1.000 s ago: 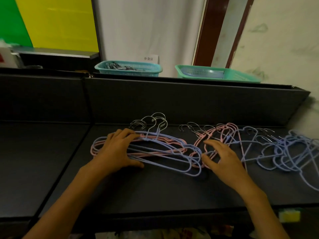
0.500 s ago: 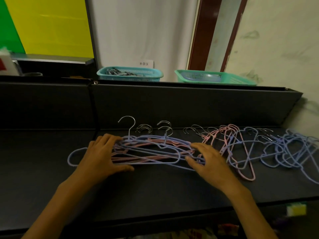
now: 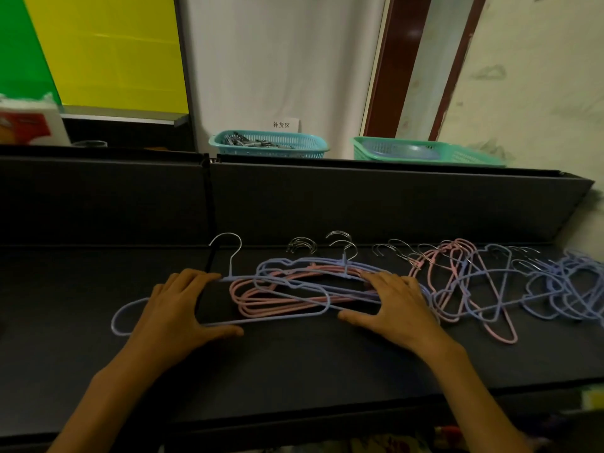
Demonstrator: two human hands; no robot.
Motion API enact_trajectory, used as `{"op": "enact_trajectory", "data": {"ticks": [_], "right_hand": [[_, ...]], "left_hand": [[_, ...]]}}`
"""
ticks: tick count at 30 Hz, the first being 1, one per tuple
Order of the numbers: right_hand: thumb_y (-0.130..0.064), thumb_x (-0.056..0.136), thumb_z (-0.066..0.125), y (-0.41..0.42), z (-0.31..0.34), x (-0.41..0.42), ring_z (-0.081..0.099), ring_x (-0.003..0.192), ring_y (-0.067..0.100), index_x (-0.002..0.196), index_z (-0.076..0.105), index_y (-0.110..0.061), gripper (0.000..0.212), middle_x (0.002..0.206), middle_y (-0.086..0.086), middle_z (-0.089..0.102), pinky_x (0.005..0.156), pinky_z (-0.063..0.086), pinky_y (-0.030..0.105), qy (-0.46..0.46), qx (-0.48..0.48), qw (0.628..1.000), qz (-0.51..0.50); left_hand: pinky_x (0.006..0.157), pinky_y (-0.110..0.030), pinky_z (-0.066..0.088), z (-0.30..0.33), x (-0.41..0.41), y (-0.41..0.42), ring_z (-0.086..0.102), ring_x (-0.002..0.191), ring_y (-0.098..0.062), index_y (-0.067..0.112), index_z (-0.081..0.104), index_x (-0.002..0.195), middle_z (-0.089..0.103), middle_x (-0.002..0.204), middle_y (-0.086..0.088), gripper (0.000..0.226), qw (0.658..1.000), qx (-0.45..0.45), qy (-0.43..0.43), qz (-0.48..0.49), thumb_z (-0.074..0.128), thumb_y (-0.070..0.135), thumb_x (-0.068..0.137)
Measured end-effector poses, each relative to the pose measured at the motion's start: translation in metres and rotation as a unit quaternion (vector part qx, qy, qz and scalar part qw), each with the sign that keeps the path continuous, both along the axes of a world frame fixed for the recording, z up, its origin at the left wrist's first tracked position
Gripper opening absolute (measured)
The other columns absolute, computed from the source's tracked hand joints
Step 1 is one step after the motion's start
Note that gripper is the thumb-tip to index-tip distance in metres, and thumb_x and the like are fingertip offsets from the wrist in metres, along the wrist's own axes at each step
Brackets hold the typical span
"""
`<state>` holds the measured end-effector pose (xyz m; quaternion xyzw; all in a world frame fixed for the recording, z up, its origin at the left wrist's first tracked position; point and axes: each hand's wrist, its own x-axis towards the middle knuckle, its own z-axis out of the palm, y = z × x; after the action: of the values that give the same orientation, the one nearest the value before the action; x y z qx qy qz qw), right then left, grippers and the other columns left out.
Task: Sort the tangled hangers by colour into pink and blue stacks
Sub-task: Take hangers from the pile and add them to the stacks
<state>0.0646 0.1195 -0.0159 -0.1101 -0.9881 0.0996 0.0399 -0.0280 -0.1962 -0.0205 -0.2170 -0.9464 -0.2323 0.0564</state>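
Pink and blue wire hangers lie along a dark table point(image 3: 294, 371). My left hand point(image 3: 176, 308) lies flat over one blue hanger point(image 3: 124, 317), fingers on its top bar and thumb by its bottom bar. That hanger sticks out to the left of a mixed pile with several pink hangers point(image 3: 261, 299) under blue ones. My right hand point(image 3: 398, 308) rests on the pile's right end with its fingers spread. Right of it sits a pink and blue tangle point(image 3: 457, 282), then a heap of blue hangers point(image 3: 568, 289).
A dark upright panel point(image 3: 359, 204) closes the back of the table. Behind it stand a teal basket point(image 3: 271, 147) of metal clips and a green basket point(image 3: 425, 153). A red and white box point(image 3: 26, 122) sits at the far left. Bare table lies to the left.
My left hand has slid the one blue hanger leftward, part way out of the pile. My right hand has moved left onto the pile's right end.
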Motion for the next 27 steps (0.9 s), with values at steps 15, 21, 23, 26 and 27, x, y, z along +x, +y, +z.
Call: {"op": "enact_trajectory", "data": {"ticks": [15, 21, 23, 26, 27], "right_hand": [[-0.067, 0.066, 0.066, 0.016, -0.005, 0.004, 0.038, 0.12, 0.01, 0.141, 0.031, -0.027, 0.091, 0.135, -0.004, 0.037, 0.1, 0.035, 0.027, 0.13, -0.047, 0.99, 0.025], [-0.064, 0.065, 0.067, 0.034, 0.007, 0.0, 0.039, 0.122, 0.014, 0.14, 0.033, -0.025, 0.091, 0.136, 0.001, 0.039, 0.096, 0.03, 0.025, 0.149, -0.025, 0.987, 0.059], [-0.063, 0.066, 0.068, 0.034, 0.005, -0.004, 0.038, 0.123, 0.015, 0.141, 0.033, -0.025, 0.091, 0.137, 0.001, 0.039, 0.097, 0.03, 0.026, 0.147, -0.031, 0.986, 0.068], [-0.063, 0.065, 0.069, 0.027, -0.002, -0.013, 0.039, 0.122, 0.016, 0.141, 0.032, -0.026, 0.092, 0.137, 0.002, 0.039, 0.098, 0.035, 0.03, 0.143, -0.043, 0.985, 0.084], [-0.062, 0.065, 0.07, 0.022, -0.003, -0.016, 0.039, 0.121, 0.015, 0.141, 0.032, -0.027, 0.092, 0.136, 0.001, 0.039, 0.097, 0.036, 0.031, 0.14, -0.052, 0.985, 0.092]], "left_hand": [[0.103, -0.036, 0.03, -0.002, 0.016, -0.008, 0.031, 0.121, -0.016, 0.031, 0.034, 0.138, 0.034, 0.136, 0.004, 0.097, 0.999, 0.017, 0.036, 0.022, 0.074, 0.063, 0.056], [0.103, -0.04, 0.031, 0.003, 0.036, -0.016, 0.033, 0.122, -0.019, 0.029, 0.036, 0.138, 0.037, 0.136, 0.002, 0.104, 0.997, 0.019, 0.051, 0.061, 0.066, 0.075, 0.05], [0.101, -0.042, 0.033, 0.001, 0.045, -0.024, 0.037, 0.12, -0.02, 0.029, 0.039, 0.137, 0.04, 0.133, 0.002, 0.11, 0.995, 0.016, 0.063, 0.075, 0.056, 0.087, 0.045], [0.098, -0.041, 0.035, -0.004, 0.06, -0.04, 0.039, 0.115, -0.018, 0.029, 0.041, 0.134, 0.043, 0.13, 0.003, 0.106, 0.991, 0.025, 0.074, 0.111, 0.047, 0.086, 0.045], [0.097, -0.04, 0.036, -0.004, 0.066, -0.046, 0.038, 0.114, -0.017, 0.03, 0.041, 0.134, 0.042, 0.13, 0.004, 0.107, 0.989, 0.028, 0.073, 0.122, 0.046, 0.087, 0.044]]}}
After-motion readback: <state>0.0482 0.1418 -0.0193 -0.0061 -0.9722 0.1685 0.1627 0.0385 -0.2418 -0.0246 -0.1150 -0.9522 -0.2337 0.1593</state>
